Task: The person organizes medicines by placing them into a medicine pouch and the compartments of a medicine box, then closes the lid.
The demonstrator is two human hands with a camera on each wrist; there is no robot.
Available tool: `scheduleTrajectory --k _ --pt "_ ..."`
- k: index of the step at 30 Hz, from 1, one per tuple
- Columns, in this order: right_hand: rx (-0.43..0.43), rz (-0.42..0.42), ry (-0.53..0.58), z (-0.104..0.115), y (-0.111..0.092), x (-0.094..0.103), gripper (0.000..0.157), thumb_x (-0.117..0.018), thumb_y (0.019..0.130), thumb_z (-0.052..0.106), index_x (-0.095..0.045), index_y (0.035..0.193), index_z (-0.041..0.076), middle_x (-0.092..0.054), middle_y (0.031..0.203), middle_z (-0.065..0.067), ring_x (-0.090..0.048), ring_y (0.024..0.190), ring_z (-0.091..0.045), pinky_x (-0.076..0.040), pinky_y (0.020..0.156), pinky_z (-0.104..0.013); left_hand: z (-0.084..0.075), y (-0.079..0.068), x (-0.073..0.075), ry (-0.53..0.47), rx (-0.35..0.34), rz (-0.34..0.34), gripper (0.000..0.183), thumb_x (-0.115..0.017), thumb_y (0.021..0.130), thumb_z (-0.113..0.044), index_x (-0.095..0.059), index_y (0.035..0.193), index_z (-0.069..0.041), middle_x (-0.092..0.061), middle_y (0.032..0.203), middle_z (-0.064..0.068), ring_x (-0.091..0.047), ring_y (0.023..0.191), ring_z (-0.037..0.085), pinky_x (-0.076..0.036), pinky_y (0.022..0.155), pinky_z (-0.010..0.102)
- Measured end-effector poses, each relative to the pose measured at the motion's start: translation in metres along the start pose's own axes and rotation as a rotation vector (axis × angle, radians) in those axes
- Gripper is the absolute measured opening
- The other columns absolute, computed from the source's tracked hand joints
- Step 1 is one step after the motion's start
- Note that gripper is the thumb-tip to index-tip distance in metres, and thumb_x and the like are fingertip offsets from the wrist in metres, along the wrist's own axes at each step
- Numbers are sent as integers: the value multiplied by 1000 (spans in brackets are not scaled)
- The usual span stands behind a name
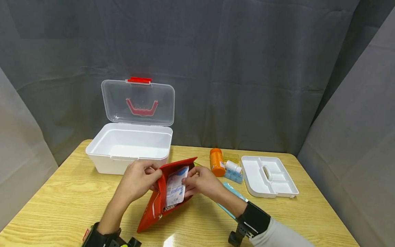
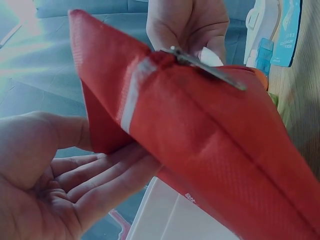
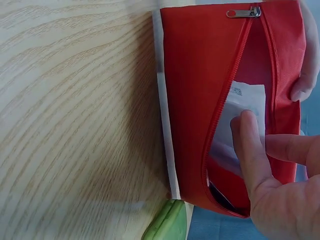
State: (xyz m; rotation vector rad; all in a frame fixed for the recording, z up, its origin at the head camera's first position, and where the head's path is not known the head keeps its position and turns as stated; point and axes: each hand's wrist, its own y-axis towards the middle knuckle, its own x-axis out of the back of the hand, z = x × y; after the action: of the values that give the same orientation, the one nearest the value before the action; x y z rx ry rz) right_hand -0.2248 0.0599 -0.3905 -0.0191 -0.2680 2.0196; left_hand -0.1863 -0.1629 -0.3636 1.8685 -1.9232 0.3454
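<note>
My left hand (image 1: pixel 139 180) pinches one side of a red zip pouch (image 1: pixel 157 206) by its mouth, holding it tilted over the table in the head view. The zip is undone and the mouth gapes. Inside the opening stands a white packet (image 1: pixel 176 190) with blue print reading "Surgical". My right hand (image 1: pixel 203 183) pinches that packet by its edge; the right wrist view has a finger lying across the packet (image 3: pixel 245 102) and the thumb at its side. A metal zip pull (image 3: pixel 242 13) sits at one end of the zip. The packet's lower part is hidden in the pouch.
Behind the pouch stands a white box (image 1: pixel 102 164) with its clear lid (image 1: pixel 139 92) raised. To the right lie an orange bottle (image 1: pixel 217 162), a small white bottle (image 1: pixel 232 166), a blue pill case (image 1: pixel 233 176), a light-blue packet (image 1: pixel 235 192) and a white divided tray (image 1: pixel 282 176).
</note>
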Motion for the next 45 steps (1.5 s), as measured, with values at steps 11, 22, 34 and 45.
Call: scheduleTrajectory --k 11,22,34,45 --pt "2 60 -11 -5 -2 1 21 -62 95 3 -54 109 -10 -73 81 -20 -71 61 -17 -64 71 -42 -1 0 0 15 4 -15 13 -59 90 -5 -70 90 1 -73 75 7 -70 57 16 -60 52 28" --pt "25 66 -62 -6 -3 6 26 -61 95 1 -55 113 -15 -72 81 -26 -69 58 -16 -63 71 -47 0 0 -1 44 -7 -30 12 -58 91 -4 -69 87 0 -72 72 6 -68 56 15 -59 51 27" --pt "87 -88 -300 1 -3 27 25 -64 94 4 -58 114 -10 -69 83 -25 -69 64 -22 -63 64 -42 1 0 -1 46 12 -12 12 -58 90 -4 -68 84 0 -72 70 6 -68 54 15 -59 50 28" --pt "77 -219 -725 -3 -9 66 23 -74 89 15 -68 107 2 -69 83 -7 -64 70 -19 -51 62 -29 0 1 -1 55 23 -14 11 -58 89 -4 -67 82 -1 -71 69 5 -68 53 15 -59 50 28"
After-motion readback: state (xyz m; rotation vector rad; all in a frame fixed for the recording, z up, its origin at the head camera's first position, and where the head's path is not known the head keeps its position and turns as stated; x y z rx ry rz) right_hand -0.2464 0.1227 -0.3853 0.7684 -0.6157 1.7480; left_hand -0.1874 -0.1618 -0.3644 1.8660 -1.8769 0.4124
